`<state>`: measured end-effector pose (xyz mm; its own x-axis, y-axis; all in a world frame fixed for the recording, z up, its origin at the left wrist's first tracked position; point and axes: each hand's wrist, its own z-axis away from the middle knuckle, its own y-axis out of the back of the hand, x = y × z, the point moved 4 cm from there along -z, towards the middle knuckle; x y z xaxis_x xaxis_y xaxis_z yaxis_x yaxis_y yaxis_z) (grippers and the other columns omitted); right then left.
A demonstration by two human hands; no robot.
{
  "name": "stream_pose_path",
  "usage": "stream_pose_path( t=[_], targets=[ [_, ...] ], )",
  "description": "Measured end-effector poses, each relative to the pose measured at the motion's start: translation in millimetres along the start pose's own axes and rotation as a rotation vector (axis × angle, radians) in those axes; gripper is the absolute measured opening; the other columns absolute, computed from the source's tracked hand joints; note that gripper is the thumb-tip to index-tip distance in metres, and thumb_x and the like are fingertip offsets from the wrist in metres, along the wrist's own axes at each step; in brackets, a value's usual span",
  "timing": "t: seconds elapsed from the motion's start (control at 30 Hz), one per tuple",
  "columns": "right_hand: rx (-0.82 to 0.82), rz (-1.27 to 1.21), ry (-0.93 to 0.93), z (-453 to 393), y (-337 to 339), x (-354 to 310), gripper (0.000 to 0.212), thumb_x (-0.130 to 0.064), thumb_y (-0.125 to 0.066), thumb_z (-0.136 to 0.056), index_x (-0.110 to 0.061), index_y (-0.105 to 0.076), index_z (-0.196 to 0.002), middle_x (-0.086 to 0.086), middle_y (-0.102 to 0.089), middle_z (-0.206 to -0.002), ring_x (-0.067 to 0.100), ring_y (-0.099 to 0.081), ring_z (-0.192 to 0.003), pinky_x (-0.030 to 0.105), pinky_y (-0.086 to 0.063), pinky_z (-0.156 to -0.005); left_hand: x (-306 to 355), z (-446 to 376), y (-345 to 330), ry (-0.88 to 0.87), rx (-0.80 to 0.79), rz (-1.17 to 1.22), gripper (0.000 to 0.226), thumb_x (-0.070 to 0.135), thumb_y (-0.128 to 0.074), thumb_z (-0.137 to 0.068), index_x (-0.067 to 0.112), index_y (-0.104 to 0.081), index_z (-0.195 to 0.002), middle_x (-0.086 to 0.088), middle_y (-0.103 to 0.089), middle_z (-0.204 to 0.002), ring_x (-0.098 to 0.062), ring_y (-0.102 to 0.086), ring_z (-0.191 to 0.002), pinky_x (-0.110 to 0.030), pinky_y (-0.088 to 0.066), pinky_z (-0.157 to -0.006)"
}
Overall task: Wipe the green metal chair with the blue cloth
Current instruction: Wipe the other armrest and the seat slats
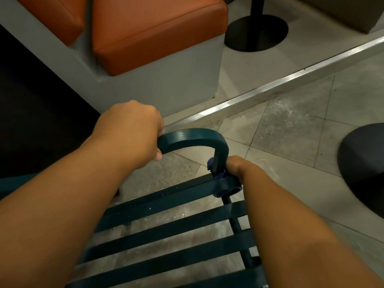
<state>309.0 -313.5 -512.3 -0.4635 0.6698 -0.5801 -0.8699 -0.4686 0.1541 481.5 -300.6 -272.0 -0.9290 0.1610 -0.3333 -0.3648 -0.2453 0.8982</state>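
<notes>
The green metal chair (187,221) fills the lower middle, its slatted seat running toward me and its curved armrest arching above the seat's far edge. My left hand (133,132) grips the left end of that armrest. My right hand (236,167) holds the blue cloth (218,175) wrapped around the armrest's upright post, just above where it joins the seat. Only small folds of the cloth show beside the post; the rest is hidden under my fingers.
An orange cushioned bench (158,32) on a grey base stands beyond the chair. A metal floor strip (270,88) runs diagonally across the tiles. A black round table base (255,32) sits at the top, a dark round stool (363,161) at the right.
</notes>
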Motion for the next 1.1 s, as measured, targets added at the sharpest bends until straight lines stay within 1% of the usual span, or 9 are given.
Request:
stream_pose_path(
  t=[0.07,0.2,0.3,0.43,0.6,0.7,0.8,0.9,1.1],
  targets=[
    [-0.010,-0.087,0.025,-2.7,-0.5,0.2,0.041,-0.032,-0.072,-0.061,-0.005,-0.075,-0.092,0.024,-0.072,-0.096,0.034,-0.070,-0.077,0.054,-0.057,-0.081,0.5,-0.4,-0.7,0.004,0.008,-0.003,0.039,0.045,-0.080,-0.069,0.026,-0.070,-0.101,-0.001,-0.067,-0.095,-0.024,-0.061,-0.089,-0.036,-0.053,-0.071],
    [0.085,-0.279,0.172,45.5,12.1,-24.6,0.025,-0.010,-0.044,-0.095,-0.008,-0.066,-0.106,0.024,-0.069,-0.089,0.023,-0.065,-0.049,0.024,-0.048,-0.039,0.2,-0.2,2.5,0.035,-0.010,0.018,0.036,0.041,-0.083,-0.065,0.023,-0.069,-0.093,-0.004,-0.065,-0.089,-0.026,-0.060,-0.083,-0.032,-0.045,-0.061],
    [0.241,-0.344,0.326,83.8,19.9,-39.6,0.033,-0.007,-0.032,-0.099,-0.018,-0.062,-0.107,0.013,-0.062,-0.077,0.013,-0.050,-0.039,0.021,-0.033,-0.033,2.3,0.5,5.8,0.045,-0.049,0.009,0.035,0.037,-0.083,-0.067,0.019,-0.066,-0.091,-0.004,-0.060,-0.085,-0.024,-0.054,-0.077,-0.031,-0.042,-0.059],
    [0.427,-0.187,0.627,150.2,-4.4,-80.6,0.038,-0.006,-0.041,-0.097,-0.036,-0.061,-0.108,-0.001,-0.062,-0.093,0.016,-0.062,-0.075,0.032,-0.057,-0.066,3.7,0.0,9.1,0.063,-0.097,0.008,0.038,0.034,-0.080,-0.071,0.017,-0.066,-0.102,-0.007,-0.063,-0.095,-0.026,-0.060,-0.087,-0.031,-0.044,-0.062],
    [0.669,0.295,0.930,176.4,-65.2,-112.0,0.046,-0.007,-0.053,-0.088,-0.025,-0.057,-0.129,-0.001,-0.058,-0.128,0.017,-0.044,-0.123,0.030,-0.031,-0.105,-4.4,16.2,2.8,0.174,-0.035,0.145,0.028,0.031,-0.067,-0.083,0.018,-0.065,-0.107,-0.007,-0.065,-0.104,-0.026,-0.061,-0.098,-0.030,-0.040,-0.065],
    [0.663,0.284,0.896,155.6,-43.3,-91.1,0.047,-0.006,-0.052,-0.088,-0.027,-0.053,-0.130,-0.002,-0.055,-0.127,0.017,-0.045,-0.117,0.029,-0.037,-0.099,-8.4,39.5,-10.6,0.124,0.060,0.268,0.040,0.039,-0.062,-0.088,0.027,-0.057,-0.127,-0.002,-0.062,-0.119,-0.024,-0.056,-0.110,-0.032,-0.042,-0.083],
    [0.536,0.003,0.634,136.5,-9.4,-65.6,0.039,-0.005,-0.044,-0.094,-0.026,-0.052,-0.125,0.007,-0.062,-0.111,0.019,-0.060,-0.088,0.033,-0.054,-0.073,-27.9,64.7,-27.4,0.152,0.206,0.384,0.068,0.041,-0.062,-0.088,0.026,-0.032,-0.147,-0.001,-0.038,-0.150,-0.022,-0.034,-0.136,-0.037,-0.015,-0.115],
    [0.596,0.138,0.423,131.1,10.3,-38.3,0.037,-0.003,-0.038,-0.095,-0.019,-0.051,-0.126,0.014,-0.061,-0.102,0.021,-0.055,-0.077,0.030,-0.042,-0.061,-56.0,86.6,-50.3,0.277,0.232,0.361,0.076,0.043,-0.059,-0.089,0.025,-0.019,-0.151,-0.004,-0.016,-0.159,-0.024,-0.014,-0.145,-0.045,-0.007,-0.118],
    [0.795,0.113,0.455,132.9,-33.2,3.4,0.011,-0.001,-0.049,-0.092,-0.007,-0.053,-0.100,0.013,-0.055,-0.098,0.031,-0.057,-0.086,0.037,-0.046,-0.070,-72.0,126.0,-88.6,0.370,0.209,0.216,0.086,0.049,-0.051,-0.090,0.026,0.004,-0.152,-0.009,0.011,-0.159,-0.029,0.007,-0.146,-0.052,-0.001,-0.117]
  ],
)
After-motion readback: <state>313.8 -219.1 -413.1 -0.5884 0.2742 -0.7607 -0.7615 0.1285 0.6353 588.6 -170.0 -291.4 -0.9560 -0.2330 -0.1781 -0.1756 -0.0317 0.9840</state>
